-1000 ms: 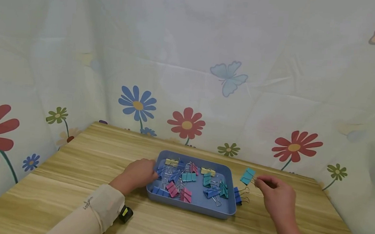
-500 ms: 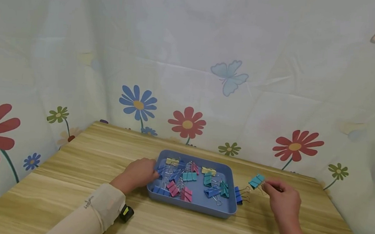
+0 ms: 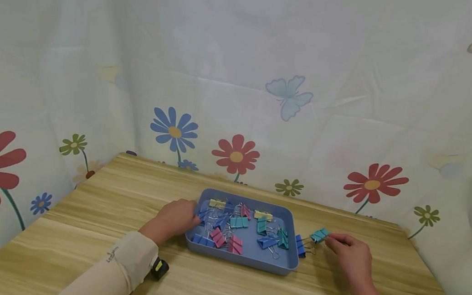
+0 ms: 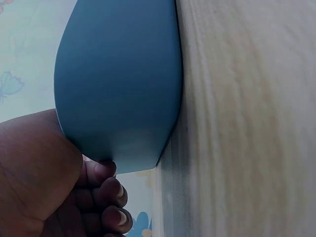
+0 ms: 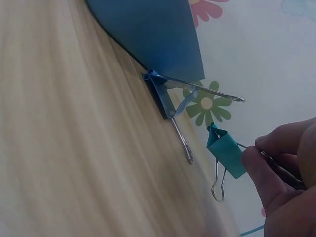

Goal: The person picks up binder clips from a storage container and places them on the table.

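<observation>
While the table point(image 3: 92, 206) and the tray point(image 3: 252, 263) keep their places in the lower half of the frame, the change is at right. There the right hand point(image 3: 350, 257) has swung the teal clip point(image 3: 319, 236) down over the last half second, just beside the wires of the blue clip point(image 3: 300, 247), outside the tray. Judged from that, work stands at the table side of the tray, teal clip not yet let go: thumb and finger pinch it narrowly by one wire. Whether it touches wood, cannot tell.

Left hand point(image 3: 175, 221), frame centre-left: fingers curled, holding the tray's left end; thumb hidden.

Tray contents: crowded leftward with blue clips point(image 3: 203, 240), pink clips point(image 3: 235, 245) and a yellow; toward its right, another yellow, a teal, a blue, a green clip point(image 3: 282, 239). Bare floor shows mid-tray.
</observation>
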`<action>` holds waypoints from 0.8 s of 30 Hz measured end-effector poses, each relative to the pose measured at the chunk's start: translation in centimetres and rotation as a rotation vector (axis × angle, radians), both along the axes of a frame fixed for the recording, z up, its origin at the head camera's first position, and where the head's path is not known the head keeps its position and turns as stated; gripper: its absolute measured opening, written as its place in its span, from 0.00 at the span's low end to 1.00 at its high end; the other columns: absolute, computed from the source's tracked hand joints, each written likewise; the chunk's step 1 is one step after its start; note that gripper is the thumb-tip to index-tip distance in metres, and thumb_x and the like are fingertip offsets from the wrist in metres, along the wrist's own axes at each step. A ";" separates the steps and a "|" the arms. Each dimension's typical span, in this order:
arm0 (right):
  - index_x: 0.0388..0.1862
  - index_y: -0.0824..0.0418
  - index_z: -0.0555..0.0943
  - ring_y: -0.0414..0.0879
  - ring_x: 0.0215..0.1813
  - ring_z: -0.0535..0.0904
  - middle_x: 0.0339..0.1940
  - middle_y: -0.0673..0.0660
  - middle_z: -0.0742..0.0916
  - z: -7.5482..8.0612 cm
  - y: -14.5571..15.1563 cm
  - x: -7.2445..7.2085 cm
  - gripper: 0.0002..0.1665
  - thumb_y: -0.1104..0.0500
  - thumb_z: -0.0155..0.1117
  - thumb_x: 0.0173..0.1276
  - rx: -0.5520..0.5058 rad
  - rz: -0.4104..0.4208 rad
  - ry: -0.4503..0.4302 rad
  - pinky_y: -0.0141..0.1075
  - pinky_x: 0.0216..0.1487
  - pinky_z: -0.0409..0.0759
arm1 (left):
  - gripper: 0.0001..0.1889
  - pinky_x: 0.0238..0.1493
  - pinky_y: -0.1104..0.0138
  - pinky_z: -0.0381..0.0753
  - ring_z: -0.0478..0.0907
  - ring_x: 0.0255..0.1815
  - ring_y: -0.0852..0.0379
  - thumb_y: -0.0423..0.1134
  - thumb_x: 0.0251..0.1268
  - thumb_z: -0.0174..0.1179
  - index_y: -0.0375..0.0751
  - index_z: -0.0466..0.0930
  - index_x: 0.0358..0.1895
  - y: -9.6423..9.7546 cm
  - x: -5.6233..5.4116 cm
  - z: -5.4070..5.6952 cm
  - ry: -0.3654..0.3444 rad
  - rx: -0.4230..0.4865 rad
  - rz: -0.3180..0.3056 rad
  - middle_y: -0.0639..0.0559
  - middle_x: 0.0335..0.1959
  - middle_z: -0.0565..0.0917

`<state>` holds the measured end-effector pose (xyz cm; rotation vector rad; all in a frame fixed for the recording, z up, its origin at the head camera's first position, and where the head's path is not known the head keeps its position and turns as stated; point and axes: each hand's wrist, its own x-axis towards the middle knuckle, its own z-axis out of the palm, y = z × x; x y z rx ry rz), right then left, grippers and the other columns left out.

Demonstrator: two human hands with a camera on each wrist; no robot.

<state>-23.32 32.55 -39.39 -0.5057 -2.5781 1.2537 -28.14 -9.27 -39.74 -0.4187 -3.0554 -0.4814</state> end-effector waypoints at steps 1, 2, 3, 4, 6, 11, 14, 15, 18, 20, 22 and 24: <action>0.52 0.64 0.83 0.54 0.59 0.75 0.55 0.62 0.84 -0.1 0.0 0.0 0.23 0.49 0.64 0.66 -0.007 0.009 -0.002 0.38 0.49 0.73 | 0.09 0.33 0.59 0.74 0.71 0.27 0.53 0.42 0.61 0.58 0.39 0.75 0.32 0.0 0.0 0.0 0.000 0.000 0.000 0.50 0.24 0.75; 0.52 0.64 0.83 0.55 0.60 0.74 0.56 0.63 0.83 -0.2 0.0 -0.1 0.23 0.49 0.64 0.66 -0.012 0.017 -0.003 0.41 0.50 0.73 | 0.09 0.33 0.59 0.74 0.71 0.26 0.53 0.42 0.61 0.58 0.40 0.75 0.32 0.0 0.0 0.0 0.001 0.000 0.000 0.51 0.24 0.75; 0.53 0.65 0.82 0.56 0.61 0.73 0.57 0.64 0.82 -0.3 -0.1 -0.2 0.24 0.48 0.63 0.67 -0.017 0.026 -0.005 0.43 0.52 0.72 | 0.09 0.33 0.59 0.73 0.71 0.26 0.53 0.42 0.61 0.58 0.40 0.75 0.31 -0.1 0.0 0.0 0.003 0.000 0.000 0.51 0.24 0.75; 0.53 0.65 0.82 0.56 0.62 0.73 0.58 0.64 0.82 -0.3 -0.1 -0.2 0.25 0.48 0.63 0.67 -0.019 0.033 -0.007 0.45 0.53 0.71 | 0.09 0.32 0.59 0.73 0.71 0.26 0.53 0.43 0.61 0.58 0.40 0.74 0.31 -0.1 0.0 0.0 0.004 0.001 0.000 0.51 0.24 0.75; 0.54 0.65 0.82 0.57 0.62 0.72 0.58 0.65 0.81 -0.4 -0.2 -0.3 0.25 0.47 0.62 0.67 -0.017 0.049 -0.012 0.47 0.54 0.71 | 0.09 0.32 0.59 0.73 0.71 0.26 0.53 0.43 0.60 0.58 0.41 0.74 0.30 -0.1 0.0 -0.1 0.009 0.003 0.000 0.51 0.23 0.74; 0.53 0.65 0.82 0.57 0.62 0.73 0.58 0.65 0.82 -0.7 -0.4 -0.4 0.24 0.49 0.62 0.67 0.008 0.067 -0.013 0.44 0.54 0.71 | 0.09 0.31 0.59 0.72 0.71 0.25 0.53 0.43 0.60 0.58 0.41 0.73 0.29 -0.2 -0.1 -0.2 0.019 0.004 -0.002 0.51 0.23 0.74; 0.51 0.65 0.83 0.55 0.60 0.75 0.57 0.64 0.83 -0.8 -0.5 -0.5 0.22 0.50 0.62 0.67 0.030 0.066 -0.005 0.37 0.48 0.74 | 0.09 0.31 0.58 0.73 0.71 0.25 0.53 0.43 0.60 0.58 0.41 0.73 0.29 -0.2 -0.1 -0.2 0.023 0.002 -0.004 0.50 0.23 0.74; 0.51 0.64 0.84 0.54 0.59 0.76 0.56 0.64 0.84 -0.9 -0.5 -0.5 0.21 0.51 0.63 0.67 0.038 0.065 0.000 0.34 0.46 0.74 | 0.09 0.31 0.58 0.73 0.71 0.25 0.53 0.43 0.60 0.58 0.41 0.73 0.29 -0.2 -0.1 -0.2 0.025 0.001 -0.004 0.50 0.23 0.74; 0.50 0.63 0.85 0.48 0.54 0.78 0.54 0.62 0.85 -1.1 -0.7 -0.7 0.19 0.51 0.63 0.67 0.059 0.055 0.012 0.27 0.39 0.74 | 0.09 0.31 0.58 0.74 0.71 0.26 0.53 0.43 0.61 0.58 0.41 0.73 0.30 -0.1 0.0 0.0 0.024 0.001 -0.002 0.50 0.23 0.75; 0.49 0.62 0.85 0.43 0.49 0.78 0.53 0.61 0.86 -1.2 -0.9 -0.8 0.19 0.51 0.64 0.67 0.062 0.049 0.022 0.26 0.37 0.74 | 0.09 0.31 0.58 0.74 0.71 0.25 0.53 0.43 0.61 0.58 0.41 0.73 0.29 -0.1 0.1 0.1 0.018 0.001 0.000 0.50 0.23 0.75; 0.49 0.62 0.85 0.38 0.45 0.77 0.51 0.61 0.86 -1.3 -1.1 -0.8 0.19 0.50 0.64 0.66 0.061 0.044 0.030 0.26 0.37 0.74 | 0.09 0.31 0.58 0.73 0.70 0.25 0.53 0.43 0.61 0.58 0.41 0.73 0.30 -0.1 0.1 0.2 0.012 0.002 0.000 0.50 0.23 0.74; 0.48 0.62 0.85 0.35 0.42 0.77 0.50 0.61 0.87 -1.3 -1.2 -0.9 0.19 0.50 0.64 0.66 0.055 0.045 0.037 0.26 0.36 0.75 | 0.09 0.31 0.58 0.73 0.70 0.25 0.53 0.43 0.61 0.58 0.41 0.73 0.30 -0.1 0.1 0.2 0.007 0.002 0.002 0.50 0.23 0.74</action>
